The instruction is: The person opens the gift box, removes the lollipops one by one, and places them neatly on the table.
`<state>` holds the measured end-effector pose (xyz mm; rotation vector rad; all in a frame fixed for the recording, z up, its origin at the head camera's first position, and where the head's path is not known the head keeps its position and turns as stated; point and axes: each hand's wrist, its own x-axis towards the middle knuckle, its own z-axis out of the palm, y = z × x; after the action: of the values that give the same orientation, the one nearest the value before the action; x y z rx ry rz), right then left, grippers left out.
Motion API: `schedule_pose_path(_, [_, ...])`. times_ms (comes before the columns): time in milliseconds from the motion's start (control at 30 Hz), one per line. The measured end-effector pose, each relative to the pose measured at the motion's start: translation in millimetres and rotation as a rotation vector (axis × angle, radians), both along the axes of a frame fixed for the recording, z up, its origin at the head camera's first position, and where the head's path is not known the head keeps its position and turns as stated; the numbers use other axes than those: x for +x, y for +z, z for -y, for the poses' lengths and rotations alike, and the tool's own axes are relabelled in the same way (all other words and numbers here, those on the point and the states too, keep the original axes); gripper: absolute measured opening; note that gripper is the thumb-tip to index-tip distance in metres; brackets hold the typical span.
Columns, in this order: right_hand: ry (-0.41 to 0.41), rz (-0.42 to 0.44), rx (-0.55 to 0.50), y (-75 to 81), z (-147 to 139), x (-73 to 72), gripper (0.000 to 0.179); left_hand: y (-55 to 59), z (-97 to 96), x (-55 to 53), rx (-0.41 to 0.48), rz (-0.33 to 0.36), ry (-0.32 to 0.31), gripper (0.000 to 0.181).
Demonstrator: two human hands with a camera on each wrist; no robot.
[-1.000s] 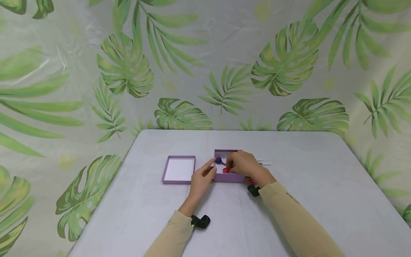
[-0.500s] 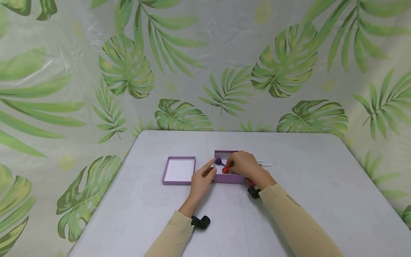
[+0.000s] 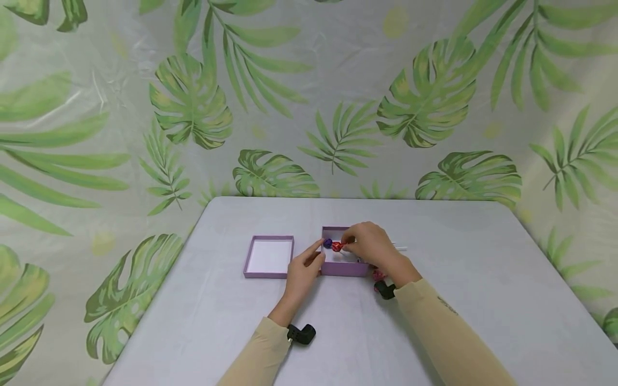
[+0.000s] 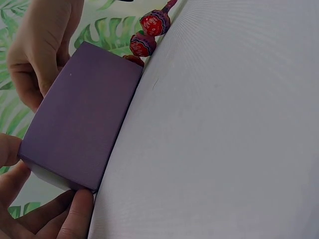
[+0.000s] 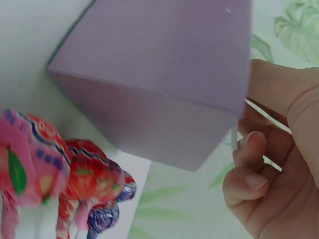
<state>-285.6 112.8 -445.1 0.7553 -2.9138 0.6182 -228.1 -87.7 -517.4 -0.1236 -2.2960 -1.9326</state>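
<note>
A purple box [image 3: 345, 269] with a white inside stands without its lid in the head view. My left hand [image 3: 303, 272] holds its left end, the index finger reaching along that side and other fingertips at the near lower corner. Over the box, my right hand [image 3: 372, 245] pinches a red-wrapped lollipop [image 3: 336, 246] close below its head. A purple-wrapped lollipop [image 3: 328, 243] lies inside at the left, beside the red one. In the right wrist view a white stick [image 5: 234, 133] shows by the right fingers; the box wall hides the lollipop's head.
Left of the box lies a shallow purple lid [image 3: 268, 275], its white inside up. Several more lollipops [image 5: 94, 174] lie at the box's right, partly hidden in the head view by the right arm; white sticks [image 3: 402, 248] poke out there. A white cloth covers the table [image 3: 232, 214].
The right hand has lifted slightly and shifted the red lollipop toward the back of the box, up beside the purple one. The left hand stays on the box.
</note>
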Motion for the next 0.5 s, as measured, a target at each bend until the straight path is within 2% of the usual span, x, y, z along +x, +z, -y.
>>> schedule_pose_path(133, [0.009, -0.004, -0.044, 7.0, -4.6, 3.9, 0.004, -8.0, 1.6, -4.2, -0.012, -0.003, 0.006, 0.039])
schedule_pose_path(500, [-0.006, -0.002, -0.111, 19.7, -25.9, 14.8, 0.006, -8.9, 1.1, -3.4, -0.010, -0.008, 0.010, 0.039])
